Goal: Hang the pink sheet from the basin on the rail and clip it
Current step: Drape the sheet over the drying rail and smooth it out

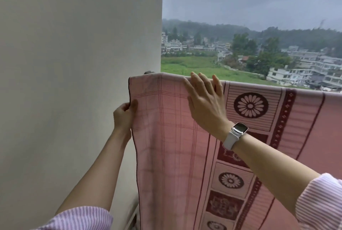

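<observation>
While the pink sheet (185,137) is unclipped, pinched at its edge by the left hand (124,115) and pressed flat-fingered by the right hand (205,100), it could be blown off the rail (149,72).

What I can't see from here

My pink sheet (185,137) covers nearly all the rail (149,72); only its left end peeks out. The sheet runs off the right and bottom edges.

My head camera looks forward and slightly down from close behind the draped pink sheet (166,137), facing out over distant houses (303,70).
</observation>
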